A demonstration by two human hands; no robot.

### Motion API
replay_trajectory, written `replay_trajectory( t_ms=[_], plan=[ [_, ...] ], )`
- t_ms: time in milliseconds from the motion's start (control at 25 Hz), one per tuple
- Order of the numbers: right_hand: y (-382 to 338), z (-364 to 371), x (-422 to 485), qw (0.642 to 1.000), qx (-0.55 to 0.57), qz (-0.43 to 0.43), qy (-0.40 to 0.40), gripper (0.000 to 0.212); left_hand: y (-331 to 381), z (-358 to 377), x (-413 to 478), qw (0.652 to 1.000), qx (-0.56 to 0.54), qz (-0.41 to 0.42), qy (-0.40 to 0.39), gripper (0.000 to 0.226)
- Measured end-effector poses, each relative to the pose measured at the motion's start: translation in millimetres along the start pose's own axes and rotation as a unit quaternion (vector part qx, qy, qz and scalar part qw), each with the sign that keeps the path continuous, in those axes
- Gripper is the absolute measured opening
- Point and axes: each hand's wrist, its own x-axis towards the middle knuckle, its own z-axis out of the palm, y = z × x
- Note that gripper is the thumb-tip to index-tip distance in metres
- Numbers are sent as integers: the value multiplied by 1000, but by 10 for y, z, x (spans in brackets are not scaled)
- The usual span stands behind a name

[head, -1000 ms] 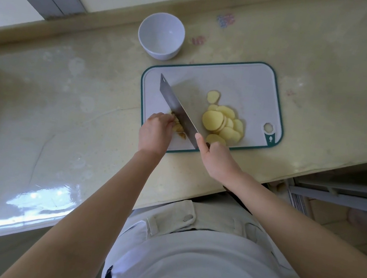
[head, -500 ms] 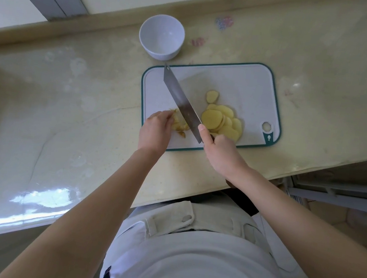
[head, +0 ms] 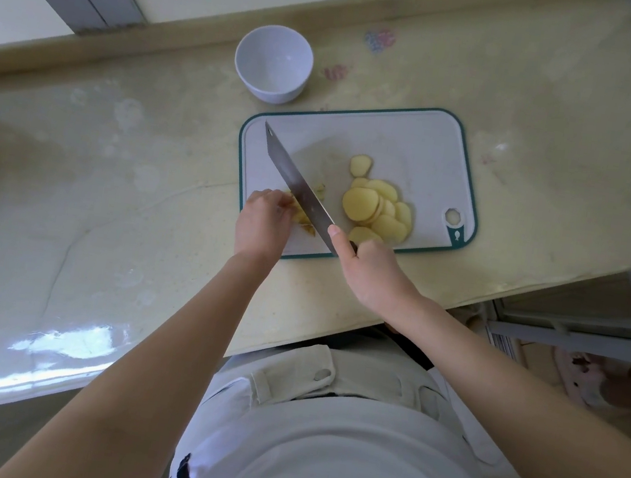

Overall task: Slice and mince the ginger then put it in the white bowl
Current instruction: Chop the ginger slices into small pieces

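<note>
Yellow ginger (head: 303, 219) sits under curled left fingers (head: 271, 201); right fingers (head: 337, 237) grip the knife (head: 297, 181).

Knife (head: 296, 182) across ginger (head: 303, 219) on board (head: 420, 144)

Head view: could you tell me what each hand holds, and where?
Right hand grips the knife by its handle; left hand pinches the ginger by its left end.
</note>
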Motion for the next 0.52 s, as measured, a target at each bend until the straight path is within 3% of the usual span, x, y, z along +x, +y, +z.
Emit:
replay_trajectory(
  t_ms=[520],
  plan=[
    [-67,-2,19,999,-13,6,-48,58,20,2,38,999,41,13,4,22]
  ],
)
